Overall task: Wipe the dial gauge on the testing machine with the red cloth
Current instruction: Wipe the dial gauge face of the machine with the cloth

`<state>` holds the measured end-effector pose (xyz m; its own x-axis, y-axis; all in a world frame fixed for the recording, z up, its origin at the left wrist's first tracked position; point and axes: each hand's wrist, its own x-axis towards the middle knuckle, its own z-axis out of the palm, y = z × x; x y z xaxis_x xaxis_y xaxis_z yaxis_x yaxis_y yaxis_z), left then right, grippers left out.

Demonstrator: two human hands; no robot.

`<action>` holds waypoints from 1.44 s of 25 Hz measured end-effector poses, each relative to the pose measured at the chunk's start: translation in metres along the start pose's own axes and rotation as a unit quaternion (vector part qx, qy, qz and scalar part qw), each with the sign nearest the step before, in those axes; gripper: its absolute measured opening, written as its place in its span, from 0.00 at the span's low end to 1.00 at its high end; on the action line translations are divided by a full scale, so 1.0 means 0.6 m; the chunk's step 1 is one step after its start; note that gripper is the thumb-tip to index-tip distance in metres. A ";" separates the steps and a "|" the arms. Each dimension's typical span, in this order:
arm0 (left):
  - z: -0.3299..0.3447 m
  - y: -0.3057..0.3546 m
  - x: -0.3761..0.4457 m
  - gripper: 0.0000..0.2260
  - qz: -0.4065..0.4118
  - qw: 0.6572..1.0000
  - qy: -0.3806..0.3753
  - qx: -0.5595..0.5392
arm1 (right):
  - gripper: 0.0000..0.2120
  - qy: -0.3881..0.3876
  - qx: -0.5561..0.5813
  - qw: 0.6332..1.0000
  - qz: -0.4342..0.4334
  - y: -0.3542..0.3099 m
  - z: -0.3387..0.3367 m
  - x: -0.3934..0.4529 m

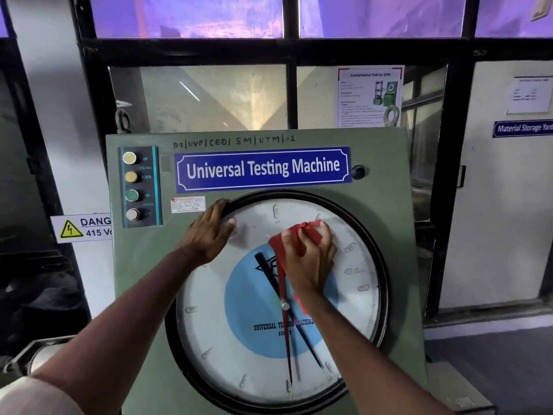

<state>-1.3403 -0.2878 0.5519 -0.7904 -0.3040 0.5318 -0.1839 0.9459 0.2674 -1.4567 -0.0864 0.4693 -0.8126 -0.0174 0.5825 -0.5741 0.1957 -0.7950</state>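
Note:
A large round dial gauge with a black rim, white face and blue centre fills the front of the green testing machine. My right hand presses a bunched red cloth against the upper part of the glass. My left hand rests flat on the gauge's upper left rim, fingers over the black edge, holding nothing. A red pointer and a black pointer cross the face below my right hand.
A button panel with UP, DOWN, ON and OFF knobs sits at the machine's upper left. A blue "Universal Testing Machine" plate is above the gauge. A 415 V danger sign hangs left. Black-framed windows stand behind.

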 end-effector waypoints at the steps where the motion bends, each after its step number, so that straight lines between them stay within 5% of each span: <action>1: 0.000 -0.001 0.002 0.34 0.001 1.000 0.001 0.000 | 0.38 -0.024 -0.120 0.992 -0.031 0.013 0.005 -0.009; 4: 0.001 -0.006 0.003 0.32 0.016 1.000 0.004 0.008 | 0.42 -0.036 -0.260 0.962 -0.071 0.030 0.007 -0.022; 13: -0.023 -0.027 -0.001 0.32 0.027 0.999 -0.004 0.021 | 0.37 0.019 -0.205 0.974 -0.098 -0.040 0.020 0.056; 18: -0.042 -0.031 -0.007 0.32 0.024 0.999 -0.021 0.036 | 0.37 -0.028 -0.274 0.932 -0.235 -0.045 0.046 0.050; 24: -0.050 -0.026 -0.009 0.26 0.013 0.993 -0.033 0.116 | 0.37 0.083 -0.307 0.937 -0.143 0.004 0.022 0.074; 31: -0.044 -0.060 -0.018 0.26 -0.004 0.989 -0.025 0.144 | 0.37 -0.020 -0.306 0.912 -0.271 -0.052 0.075 0.033; 36: -0.041 -0.072 -0.017 0.28 -0.006 0.988 -0.014 0.153 | 0.36 0.048 -0.295 0.939 -0.169 -0.033 0.063 0.049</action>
<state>-1.3097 -0.3284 0.5545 -0.8017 -0.3161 0.5073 -0.3585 0.9334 0.0152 -1.4732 -0.1280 0.4959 -0.5652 -0.0926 0.8198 -0.6189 0.7046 -0.3471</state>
